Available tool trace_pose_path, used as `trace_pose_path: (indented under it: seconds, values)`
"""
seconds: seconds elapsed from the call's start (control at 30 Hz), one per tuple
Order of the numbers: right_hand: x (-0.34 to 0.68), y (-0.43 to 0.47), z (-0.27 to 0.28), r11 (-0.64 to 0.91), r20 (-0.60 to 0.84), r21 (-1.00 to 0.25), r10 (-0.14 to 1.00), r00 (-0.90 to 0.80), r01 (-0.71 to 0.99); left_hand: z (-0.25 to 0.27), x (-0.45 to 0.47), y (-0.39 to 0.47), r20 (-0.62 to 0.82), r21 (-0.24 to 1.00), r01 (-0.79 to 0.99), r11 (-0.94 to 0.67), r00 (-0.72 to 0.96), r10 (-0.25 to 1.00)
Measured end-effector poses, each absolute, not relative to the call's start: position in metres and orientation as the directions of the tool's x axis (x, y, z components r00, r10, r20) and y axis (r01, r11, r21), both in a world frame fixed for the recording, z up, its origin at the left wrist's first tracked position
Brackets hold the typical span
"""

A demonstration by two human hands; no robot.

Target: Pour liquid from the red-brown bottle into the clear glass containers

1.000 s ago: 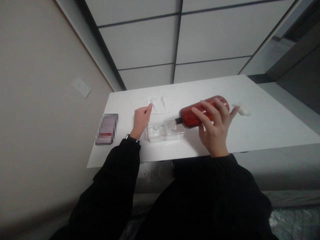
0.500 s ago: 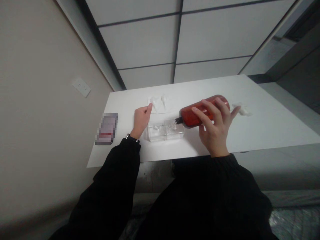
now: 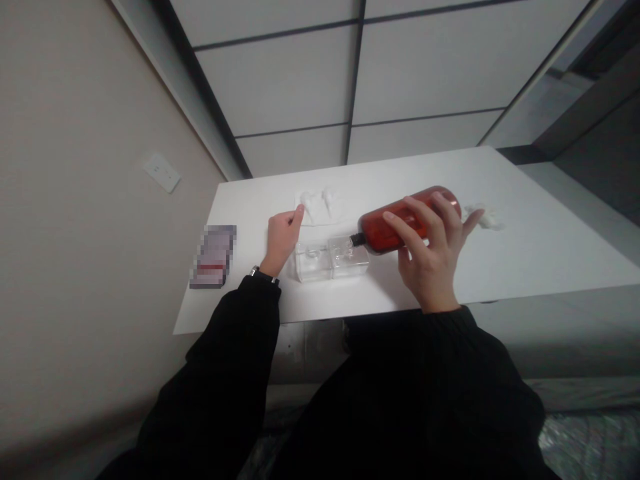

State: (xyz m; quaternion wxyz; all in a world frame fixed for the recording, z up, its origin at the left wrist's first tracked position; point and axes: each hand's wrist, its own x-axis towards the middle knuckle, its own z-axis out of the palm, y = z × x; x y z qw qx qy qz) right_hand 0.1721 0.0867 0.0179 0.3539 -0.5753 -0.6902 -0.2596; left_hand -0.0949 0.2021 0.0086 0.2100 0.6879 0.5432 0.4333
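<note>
My right hand [image 3: 430, 257] is wrapped around a reddish-brown bottle [image 3: 383, 230], its little finger stuck out. The bottle lies tilted to the left. Its black threaded neck is over the right part of a clear plastic box [image 3: 313, 267] with two round openings on top. Whether liquid runs from the neck is too faint to tell. Left of the box, my left hand [image 3: 283, 237] is closed in a fist, thumb against the curled fingers. What it holds, if anything, is hidden. Just behind that hand lies a white sheet [image 3: 317, 217] with crumpled white bits on it.
All of this is on a white table [image 3: 540, 240] against panelled doors [image 3: 425, 67]. A blurred-out package [image 3: 213, 257] lies at the left. Beyond my right hand is a crumpled whitish wad [image 3: 485, 218]. A wall with a socket [image 3: 161, 172] bounds the left side.
The camera view has shifted very slightly. Both hands, the bottle and the clear box keep nearly the same places.
</note>
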Motion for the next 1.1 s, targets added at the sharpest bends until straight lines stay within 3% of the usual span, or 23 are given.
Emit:
trace_pose_path:
  seconds: [0.97,1.1]
  values:
    - [0.1729,0.0862,0.0203,0.278,0.817,-0.096,0.57,-0.084,0.956,0.0105,-0.0935,0.2012,0.375,0.762,0.555,-0.333,0.04,0.926]
    - [0.1714,0.0835,0.0254,0.239,0.768,-0.133,0.638,-0.052,0.962,0.0117,-0.0934,0.2003,0.38,0.757,0.561,-0.334,0.037,0.924]
